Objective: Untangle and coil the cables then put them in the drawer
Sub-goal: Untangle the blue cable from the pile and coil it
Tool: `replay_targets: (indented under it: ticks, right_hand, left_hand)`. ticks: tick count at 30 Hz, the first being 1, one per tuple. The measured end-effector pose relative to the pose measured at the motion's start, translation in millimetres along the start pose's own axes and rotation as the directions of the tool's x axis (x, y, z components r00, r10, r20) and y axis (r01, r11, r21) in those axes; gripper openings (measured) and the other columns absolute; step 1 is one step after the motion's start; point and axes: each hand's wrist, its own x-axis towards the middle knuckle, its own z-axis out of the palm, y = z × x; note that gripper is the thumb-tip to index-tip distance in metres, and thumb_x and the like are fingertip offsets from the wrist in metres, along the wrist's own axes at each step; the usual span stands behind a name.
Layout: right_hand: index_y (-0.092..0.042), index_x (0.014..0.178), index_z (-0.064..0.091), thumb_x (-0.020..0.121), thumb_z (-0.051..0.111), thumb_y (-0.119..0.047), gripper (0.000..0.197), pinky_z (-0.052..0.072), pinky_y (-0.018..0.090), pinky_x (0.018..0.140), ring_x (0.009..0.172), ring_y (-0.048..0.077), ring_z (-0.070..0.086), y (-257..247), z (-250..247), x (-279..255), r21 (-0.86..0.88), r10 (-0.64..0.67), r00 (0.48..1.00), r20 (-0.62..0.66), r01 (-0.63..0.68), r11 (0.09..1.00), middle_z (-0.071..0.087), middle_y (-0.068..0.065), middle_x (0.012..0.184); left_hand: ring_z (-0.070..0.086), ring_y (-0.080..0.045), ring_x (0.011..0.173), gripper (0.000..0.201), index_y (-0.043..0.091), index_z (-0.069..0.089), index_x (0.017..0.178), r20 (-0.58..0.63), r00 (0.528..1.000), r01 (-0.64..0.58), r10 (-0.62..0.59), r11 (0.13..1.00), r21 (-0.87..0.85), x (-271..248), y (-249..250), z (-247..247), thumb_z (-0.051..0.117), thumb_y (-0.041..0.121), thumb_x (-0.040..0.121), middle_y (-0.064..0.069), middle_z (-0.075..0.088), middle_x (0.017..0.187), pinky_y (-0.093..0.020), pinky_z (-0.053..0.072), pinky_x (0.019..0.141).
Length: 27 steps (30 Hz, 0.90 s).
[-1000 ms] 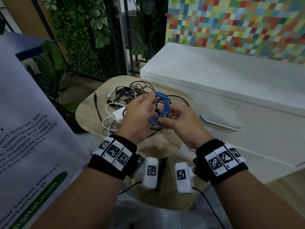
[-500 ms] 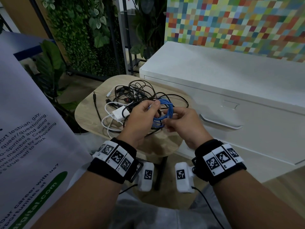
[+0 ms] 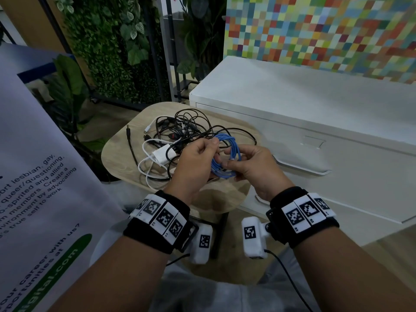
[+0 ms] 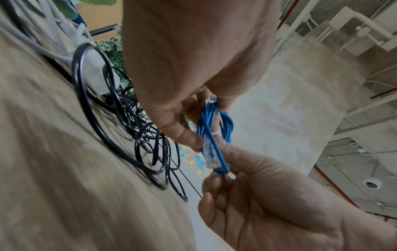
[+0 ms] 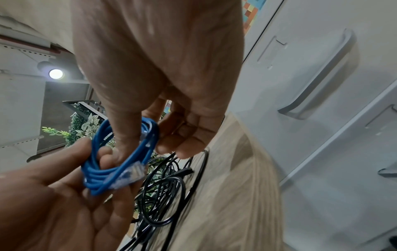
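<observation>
**Blue coil in both hands, drawer closed to the right**

As we look down past our wristbands, the nearest things are our own two hands, raised just above the near edge of the table (image 3: 121, 154). Our left hand (image 3: 193, 163) has its thumb and fingers curled onto the left side of the blue cable (image 3: 227, 154); our right hand (image 3: 254, 165) pinches the right side of that cable, its thumb pushed through the loop. Neither hand is free: both are closed on the one coil.

The blue cable is wound into a small hank of several turns, held off the table between our hands. Its long axis runs roughly away from us, tilted a little to the left at the far end. In the right wrist view a clear plug (image 5: 128, 176) lies loose against the lower turns, close to our left fingers (image 5: 103, 158), so we judge the tail is not yet tucked.

Beyond the coil, the black cables (image 3: 193, 129) and the white cable (image 3: 146, 161) with its adapter lie tangled on the table, untouched.

Farther right stands the white cabinet (image 3: 292, 97). Its drawer (image 3: 349, 176) is closed, and the handle (image 3: 301, 167) sits just beside our right hand, well nearer to it than to our left. We judge the left should keep the coil while the right pulls the handle.
</observation>
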Motion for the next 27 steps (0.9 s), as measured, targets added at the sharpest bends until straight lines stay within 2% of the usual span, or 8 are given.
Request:
replay_targets:
  ticks: [3, 5, 10, 13, 16, 18, 20, 27]
  right_hand:
    - [-0.013, 0.101, 0.078, 0.078, 0.087, -0.006, 0.026, 0.048, 0.031, 0.05, 0.049, 0.019, 0.048, 0.3, -2.3, -0.1, 0.049, -0.001, 1.0, 0.011, 0.001, 0.999, 0.062, 0.021, 0.071]
    - [-0.01, 0.102, 0.077, 0.08, 0.086, -0.006, 0.024, 0.052, 0.033, 0.052, 0.048, 0.02, 0.049, 0.7, -2.6, -1.4, 0.091, -0.012, 1.0, 0.012, 0.011, 0.996, 0.066, 0.021, 0.074]
    - [-0.008, 0.1, 0.076, 0.082, 0.083, -0.004, 0.02, 0.057, 0.036, 0.062, 0.054, 0.016, 0.059, 1.8, -5.0, -1.9, 0.142, 0.019, 0.999, 0.044, -0.025, 0.989, 0.074, 0.008, 0.078]
    - [-0.013, 0.092, 0.073, 0.079, 0.085, -0.003, 0.02, 0.053, 0.036, 0.066, 0.072, 0.02, 0.067, 0.9, -7.2, 1.3, 0.08, 0.036, 0.995, 0.094, -0.043, 0.996, 0.074, 0.005, 0.081]
    - [-0.01, 0.092, 0.074, 0.078, 0.084, -0.001, 0.02, 0.055, 0.042, 0.073, 0.083, 0.027, 0.071, 0.0, -9.4, 2.6, 0.038, 0.032, 0.994, 0.106, -0.036, 0.999, 0.077, 0.013, 0.09]
    - [-0.005, 0.096, 0.076, 0.079, 0.087, -0.005, 0.021, 0.057, 0.033, 0.062, 0.08, 0.025, 0.072, -1.3, -9.5, 1.7, -0.016, 0.02, 0.997, 0.076, -0.018, 1.0, 0.078, 0.016, 0.096]
    - [-0.002, 0.099, 0.076, 0.08, 0.088, -0.009, 0.023, 0.055, 0.028, 0.053, 0.075, 0.023, 0.073, -1.6, -7.0, 1.3, -0.055, 0.002, 1.0, 0.03, 0.0, 0.998, 0.079, 0.013, 0.093]
    - [-0.015, 0.113, 0.076, 0.092, 0.076, -0.009, 0.022, 0.056, 0.037, 0.064, 0.075, 0.021, 0.07, 4.6, -2.7, 1.5, -0.022, 0.049, 0.999, -0.001, -0.049, 0.999, 0.08, 0.01, 0.095]
  left_hand:
    - [0.066, -0.027, 0.078, 0.037, 0.015, 0.065, 0.084, -0.021, 0.999, -0.042, 0.043, 0.999, 0.023, 0.3, -3.3, 0.4, 0.055, 0.043, 0.104, -0.002, 0.065, 0.074, -0.06, 0.059, 0.081]
    - [0.064, -0.026, 0.078, 0.035, 0.02, 0.066, 0.081, -0.028, 0.998, -0.059, 0.06, 0.998, 0.034, 2.0, -3.6, 0.9, 0.056, 0.046, 0.102, 0.0, 0.065, 0.074, -0.064, 0.057, 0.084]
    - [0.057, -0.018, 0.07, 0.029, 0.03, 0.068, 0.08, -0.038, 0.994, -0.103, 0.105, 0.994, 0.044, 7.3, -2.3, -0.3, 0.056, 0.038, 0.105, 0.006, 0.061, 0.067, -0.048, 0.051, 0.071]
    - [0.058, -0.016, 0.068, 0.03, 0.021, 0.068, 0.084, -0.02, 0.994, -0.104, 0.105, 0.993, 0.054, 7.8, -4.4, 1.2, 0.055, 0.038, 0.105, 0.003, 0.062, 0.067, -0.042, 0.051, 0.072]
    - [0.06, -0.015, 0.069, 0.031, 0.014, 0.066, 0.086, 0.001, 0.996, -0.093, 0.093, 0.994, 0.058, 6.1, -7.1, 4.5, 0.053, 0.032, 0.108, 0.001, 0.062, 0.069, -0.042, 0.054, 0.075]
    - [0.062, -0.017, 0.071, 0.03, 0.013, 0.065, 0.087, 0.016, 0.996, -0.091, 0.09, 0.995, 0.051, 5.4, -8.0, 5.3, 0.054, 0.032, 0.107, 0.0, 0.063, 0.07, -0.044, 0.055, 0.075]
    - [0.063, -0.012, 0.067, 0.028, 0.012, 0.065, 0.089, 0.009, 0.993, -0.116, 0.116, 0.991, 0.073, 5.7, -7.7, 4.7, 0.054, 0.028, 0.108, 0.004, 0.063, 0.066, -0.033, 0.055, 0.07]
    - [0.066, -0.007, 0.07, 0.022, 0.017, 0.068, 0.089, 0.006, 0.992, -0.124, 0.124, 0.988, 0.096, 8.5, -8.7, 2.7, 0.057, 0.026, 0.106, 0.006, 0.066, 0.069, -0.025, 0.053, 0.069]
